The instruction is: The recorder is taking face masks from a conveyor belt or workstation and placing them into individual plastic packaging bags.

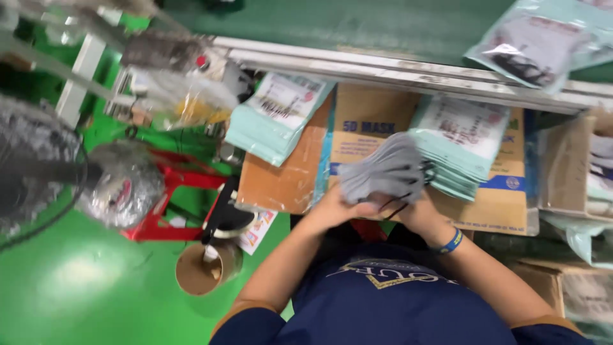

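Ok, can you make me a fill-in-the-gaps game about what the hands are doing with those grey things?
1. Both hands, the left hand and right hand, hold one bundle of soft ____ fabric face masks.
2. The bundle is held above a flat brown ____ box.
3. The right wrist wears a ____ wristband.
4. The floor beside the person is painted ____.

Missing words: grey; cardboard; blue; green

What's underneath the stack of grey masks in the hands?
Both hands, left hand and right hand, grip the grey masks from below. Beneath lies a brown cardboard box with teal packets beside. The box's middle is covered.
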